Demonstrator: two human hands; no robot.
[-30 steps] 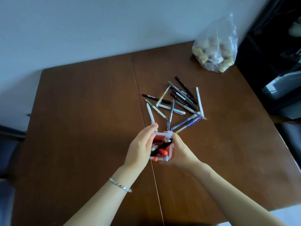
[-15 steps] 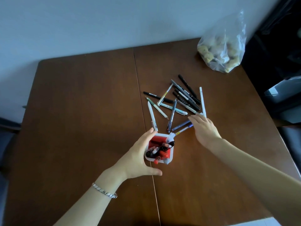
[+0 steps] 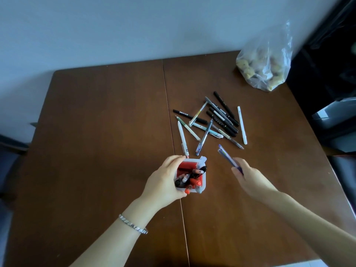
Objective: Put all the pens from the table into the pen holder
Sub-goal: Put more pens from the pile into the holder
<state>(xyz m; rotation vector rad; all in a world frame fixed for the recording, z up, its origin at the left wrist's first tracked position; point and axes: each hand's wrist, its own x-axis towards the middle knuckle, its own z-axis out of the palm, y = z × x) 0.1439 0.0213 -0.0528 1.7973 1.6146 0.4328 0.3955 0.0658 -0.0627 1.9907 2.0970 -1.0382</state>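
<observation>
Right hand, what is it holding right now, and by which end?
The right hand holds two bluish-purple pens by their near ends; the far ends point toward the pile.

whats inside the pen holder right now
The pen holder, steadied by the left hand, already holds several pens, black, white and red-orange, standing on end. Their lower ends and the holder's bottom are hidden.

pen holder (image 3: pixel 200 182) on table (image 3: pixel 96 132), loose pens (image 3: pixel 212 120) behind it, bag (image 3: pixel 265 64) far right
</observation>
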